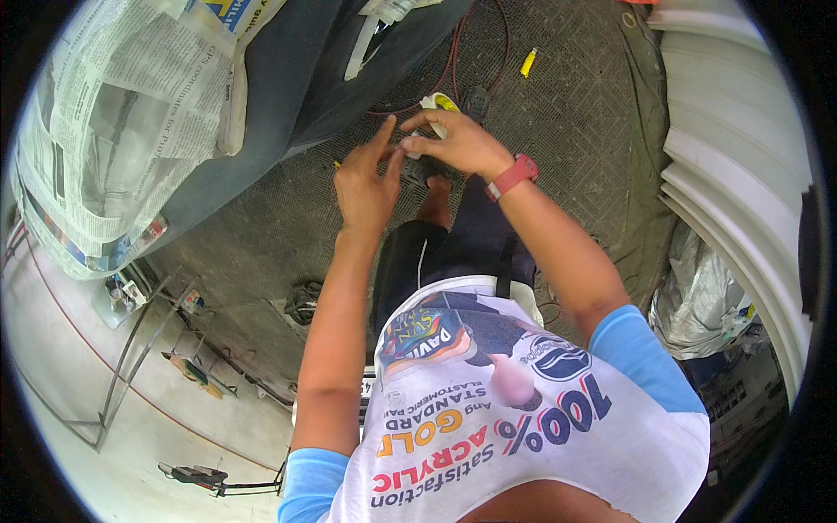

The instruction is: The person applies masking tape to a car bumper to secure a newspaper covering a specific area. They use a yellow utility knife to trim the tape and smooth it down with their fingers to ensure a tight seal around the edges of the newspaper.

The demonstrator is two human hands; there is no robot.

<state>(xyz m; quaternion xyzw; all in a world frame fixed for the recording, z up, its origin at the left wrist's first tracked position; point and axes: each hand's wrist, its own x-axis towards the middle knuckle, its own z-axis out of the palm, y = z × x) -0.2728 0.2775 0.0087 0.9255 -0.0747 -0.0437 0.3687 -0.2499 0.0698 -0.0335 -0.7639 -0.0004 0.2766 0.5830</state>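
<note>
My right hand (462, 144), a red watch on its wrist, curls around a roll of masking tape (438, 106) with a yellow inner core. The roll sits by its fingers, partly hidden behind them. A pale bit of tape (413, 155) shows just below the right fingertips. My left hand (364, 185) is raised close beside it, forefinger stretched up and apart from the thumb. The left thumb tip meets the right fingertips, and I make out nothing held in that hand. Just ahead stands a dark grey curved panel (292, 96), partly masked with newspaper (131, 131).
A thin dark red hose (455, 57) curves over the patterned floor beyond my hands. Farther off lies a small yellow object (528, 63). A metal frame stand (113, 383) is at the left, pale ribbed panels (732, 113) at the right, with crumpled silver sheeting (697, 296) beneath.
</note>
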